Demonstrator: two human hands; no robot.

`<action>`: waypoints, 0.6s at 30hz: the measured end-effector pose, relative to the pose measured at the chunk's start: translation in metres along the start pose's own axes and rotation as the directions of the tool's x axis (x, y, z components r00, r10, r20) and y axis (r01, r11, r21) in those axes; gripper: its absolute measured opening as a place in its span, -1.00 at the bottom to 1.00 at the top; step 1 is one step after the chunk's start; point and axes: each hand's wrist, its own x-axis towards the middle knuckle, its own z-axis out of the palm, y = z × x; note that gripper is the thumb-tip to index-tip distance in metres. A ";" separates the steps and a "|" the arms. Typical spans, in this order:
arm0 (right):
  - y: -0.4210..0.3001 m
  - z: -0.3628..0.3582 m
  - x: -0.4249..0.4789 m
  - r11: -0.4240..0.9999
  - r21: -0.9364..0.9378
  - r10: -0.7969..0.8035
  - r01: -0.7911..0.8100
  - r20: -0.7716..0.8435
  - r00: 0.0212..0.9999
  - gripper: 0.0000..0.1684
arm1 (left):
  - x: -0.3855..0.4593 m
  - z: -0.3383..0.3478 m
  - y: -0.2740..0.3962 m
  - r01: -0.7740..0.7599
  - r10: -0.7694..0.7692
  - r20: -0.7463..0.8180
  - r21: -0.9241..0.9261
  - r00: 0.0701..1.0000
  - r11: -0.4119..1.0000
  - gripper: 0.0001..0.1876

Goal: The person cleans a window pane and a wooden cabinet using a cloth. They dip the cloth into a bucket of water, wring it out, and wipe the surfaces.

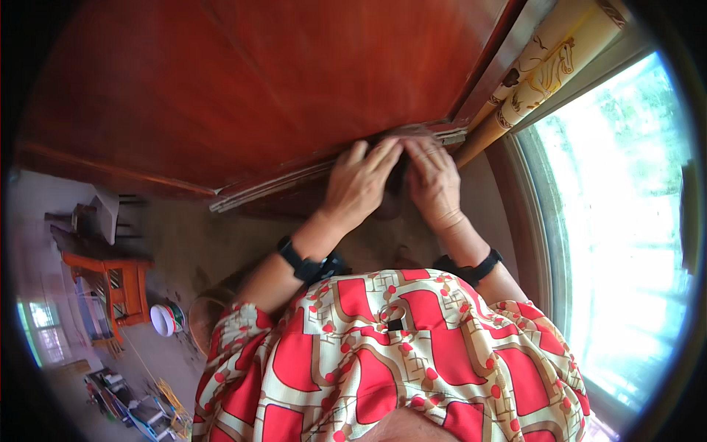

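A red-brown wooden tabletop or panel (309, 83) fills the upper view, and pale thin strips (259, 193) run along its near edge. At that edge my left hand (362, 182) and my right hand (433, 179) meet, palms down and fingers bent, their fingertips almost touching. Just beyond the fingertips shows a dark brown patch (411, 132), too blurred to name. Motion blurs the fingers, and their undersides are hidden, so whether they grip the patch or only press on it cannot be told. Black bands (301, 262) circle both wrists.
On the right, cream rolls (544, 83) bearing a horse design stand by a bright window (613, 232). To the left are an orange-brown wooden chair (124, 287), a white bucket (164, 320), a round brown container (207, 315), and yellow cord (174, 400) beside a metal-framed item (130, 406).
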 end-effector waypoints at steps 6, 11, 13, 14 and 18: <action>-0.011 0.015 -0.018 0.996 -0.036 0.079 -0.085 -0.129 0.988 -0.42 | -0.003 0.001 0.004 -0.072 0.065 -0.103 -0.057 0.992 0.996 -0.50; -0.015 0.032 -0.021 0.995 -0.092 0.040 -0.049 -0.090 0.995 -0.39 | -0.023 0.003 0.006 -0.014 0.019 -0.040 0.132 0.999 0.991 -0.50; -0.017 0.030 -0.024 0.991 -0.119 0.044 -0.056 -0.105 0.994 -0.40 | -0.025 0.000 0.009 -0.018 0.019 -0.006 0.148 1.000 0.989 -0.50; -0.017 0.030 -0.026 0.990 -0.128 0.048 -0.062 -0.116 0.992 -0.39 | -0.026 -0.001 0.009 -0.030 0.029 0.011 0.142 1.000 0.989 -0.50; -0.020 0.029 -0.035 0.984 -0.162 0.064 -0.070 -0.045 0.997 -0.39 | -0.034 -0.005 0.007 -0.063 0.059 0.029 0.167 0.998 0.984 -0.50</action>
